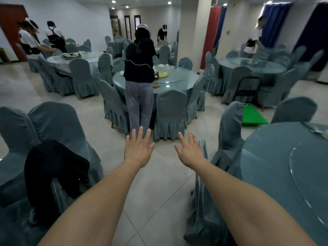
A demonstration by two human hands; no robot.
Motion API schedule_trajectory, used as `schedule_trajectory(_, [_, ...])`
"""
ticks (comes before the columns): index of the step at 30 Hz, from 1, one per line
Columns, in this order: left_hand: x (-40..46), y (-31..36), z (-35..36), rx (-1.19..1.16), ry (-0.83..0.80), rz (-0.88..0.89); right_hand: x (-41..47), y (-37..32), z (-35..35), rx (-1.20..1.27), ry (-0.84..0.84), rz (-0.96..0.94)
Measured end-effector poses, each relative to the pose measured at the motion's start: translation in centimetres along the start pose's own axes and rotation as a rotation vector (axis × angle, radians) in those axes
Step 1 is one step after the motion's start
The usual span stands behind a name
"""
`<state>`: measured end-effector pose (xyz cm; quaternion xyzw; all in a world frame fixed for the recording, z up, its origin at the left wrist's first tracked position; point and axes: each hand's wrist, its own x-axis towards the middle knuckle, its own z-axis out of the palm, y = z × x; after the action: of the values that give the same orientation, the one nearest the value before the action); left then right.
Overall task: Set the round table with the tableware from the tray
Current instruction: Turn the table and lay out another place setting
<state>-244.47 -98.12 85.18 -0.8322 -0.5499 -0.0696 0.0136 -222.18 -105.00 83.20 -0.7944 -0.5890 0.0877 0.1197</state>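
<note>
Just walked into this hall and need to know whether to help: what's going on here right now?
The camera wearer holds both bare hands out flat and empty over the tiled floor, left hand and right hand, touching nothing. The round table with a blue-grey cloth and glass turntable sits at their right, no place settings visible on it. Ahead, a person in a dark top stands at another round table that has dishes on it.
</note>
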Motion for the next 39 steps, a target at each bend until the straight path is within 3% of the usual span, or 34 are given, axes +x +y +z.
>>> schedule_trajectory(11, [14.7, 5.5, 1.0, -0.043, -0.007, 0.252, 8.3, 6.3, -3.7, -0.031, 0.106, 0.237])
schedule_trajectory(17, [18.8, 14.6, 2.4, -0.090, -0.019, 0.472, 6.6, 13.5, -5.2, -0.011, 0.157, 0.466])
schedule_trajectory(28, [19.3, 34.2, 5.8, -0.138, -0.075, 0.787, -1.8, 29.0, -7.6, -0.013, 0.225, 0.805])
schedule_trajectory(39, [13.7, 51.6, 8.2, -0.123, -0.125, 1.059, -12.7, 41.3, -9.2, 0.035, 0.326, 1.080])
